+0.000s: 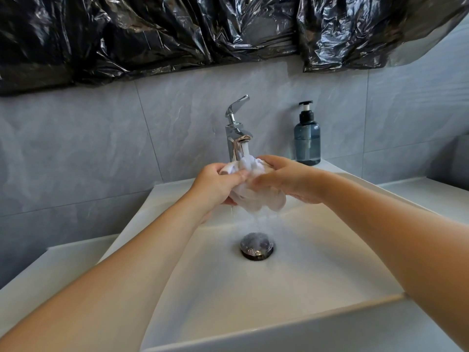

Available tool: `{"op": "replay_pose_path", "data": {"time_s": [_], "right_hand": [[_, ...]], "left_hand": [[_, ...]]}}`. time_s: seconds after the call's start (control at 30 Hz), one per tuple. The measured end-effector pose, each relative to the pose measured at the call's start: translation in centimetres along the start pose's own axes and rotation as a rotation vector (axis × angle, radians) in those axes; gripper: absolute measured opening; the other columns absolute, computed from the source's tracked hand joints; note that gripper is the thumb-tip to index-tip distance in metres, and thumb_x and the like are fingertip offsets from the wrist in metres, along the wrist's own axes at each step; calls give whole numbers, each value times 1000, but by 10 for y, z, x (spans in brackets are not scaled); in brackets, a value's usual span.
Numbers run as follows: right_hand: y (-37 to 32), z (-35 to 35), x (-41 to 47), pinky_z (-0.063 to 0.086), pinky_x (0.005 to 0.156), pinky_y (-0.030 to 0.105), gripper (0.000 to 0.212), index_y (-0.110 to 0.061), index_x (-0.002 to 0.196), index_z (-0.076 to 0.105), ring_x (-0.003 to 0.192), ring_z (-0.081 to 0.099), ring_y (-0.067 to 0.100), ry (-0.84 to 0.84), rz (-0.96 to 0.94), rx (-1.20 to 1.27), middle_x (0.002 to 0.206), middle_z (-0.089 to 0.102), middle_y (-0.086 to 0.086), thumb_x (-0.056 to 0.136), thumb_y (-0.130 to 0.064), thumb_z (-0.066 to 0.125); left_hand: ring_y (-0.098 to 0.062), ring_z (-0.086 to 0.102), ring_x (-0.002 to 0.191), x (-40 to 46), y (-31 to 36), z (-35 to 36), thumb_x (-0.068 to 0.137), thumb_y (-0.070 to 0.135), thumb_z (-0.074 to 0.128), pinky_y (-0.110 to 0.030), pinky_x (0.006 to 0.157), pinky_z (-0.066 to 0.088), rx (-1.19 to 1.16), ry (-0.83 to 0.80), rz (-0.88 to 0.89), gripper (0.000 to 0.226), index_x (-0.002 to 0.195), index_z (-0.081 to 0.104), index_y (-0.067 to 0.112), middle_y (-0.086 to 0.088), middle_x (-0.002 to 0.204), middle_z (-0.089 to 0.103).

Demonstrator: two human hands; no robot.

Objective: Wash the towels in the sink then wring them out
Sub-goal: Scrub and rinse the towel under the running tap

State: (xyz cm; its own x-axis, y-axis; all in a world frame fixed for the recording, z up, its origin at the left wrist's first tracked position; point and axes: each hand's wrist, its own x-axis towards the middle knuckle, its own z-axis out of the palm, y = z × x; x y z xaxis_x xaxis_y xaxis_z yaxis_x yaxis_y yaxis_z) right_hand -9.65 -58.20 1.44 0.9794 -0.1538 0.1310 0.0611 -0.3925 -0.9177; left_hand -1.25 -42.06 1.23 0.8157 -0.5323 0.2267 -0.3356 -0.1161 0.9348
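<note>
A small white towel (256,199) is bunched up between both hands, right under the spout of the chrome tap (237,138). Water runs from the tap onto the towel and drips off it toward the drain (256,246). My left hand (218,184) grips the towel's left side, thumb across the top. My right hand (286,179) closes over its right side. Both hands hover above the back of the white square sink (317,288). Much of the towel is hidden by my fingers.
A blue pump soap bottle (307,138) stands on the sink's back right corner. Crumpled black plastic sheeting (177,34) covers the wall above the grey tiles. White counter (431,194) flanks the sink on both sides.
</note>
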Motion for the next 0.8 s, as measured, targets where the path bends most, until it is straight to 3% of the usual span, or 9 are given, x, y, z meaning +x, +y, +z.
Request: {"op": "replay_pose_path", "data": {"time_s": [0.1,0.23,0.37,0.53,0.8], "right_hand": [[-2,0,0,54,90,40,60,-22,122,58,101,67,26,44,-18,-43,108,69,6,63,-30,66],[-2,-2,0,56,87,41,45,-26,115,59,99,67,25,86,-25,-68,105,69,6,70,-27,61],[-2,1,-1,56,88,41,35,-25,115,58,98,66,24,94,-38,-135,105,68,5,80,-27,61],[-6,4,-4,55,86,45,47,-20,108,62,98,67,28,168,-65,-188,104,69,9,66,-37,52],[-6,3,-2,57,85,44,45,-26,105,63,95,67,23,205,-51,-214,101,70,3,63,-41,55]], "left_hand": [[-27,70,79,0,5,0,91,18,65,-38,71,62,-75,-7,-54,27,113,67,2,-16,95,73],[-27,69,84,0,7,4,93,14,61,-41,72,63,-73,18,-27,20,109,69,5,-20,103,72],[-27,70,84,2,4,5,95,18,61,-37,66,62,-1,49,10,15,103,72,12,-13,95,73],[-29,72,84,1,5,6,95,28,64,-37,66,62,26,51,31,24,103,71,7,-16,97,74],[-27,73,79,-2,6,9,94,29,65,-42,68,63,67,59,78,26,95,72,4,-14,88,74]]}}
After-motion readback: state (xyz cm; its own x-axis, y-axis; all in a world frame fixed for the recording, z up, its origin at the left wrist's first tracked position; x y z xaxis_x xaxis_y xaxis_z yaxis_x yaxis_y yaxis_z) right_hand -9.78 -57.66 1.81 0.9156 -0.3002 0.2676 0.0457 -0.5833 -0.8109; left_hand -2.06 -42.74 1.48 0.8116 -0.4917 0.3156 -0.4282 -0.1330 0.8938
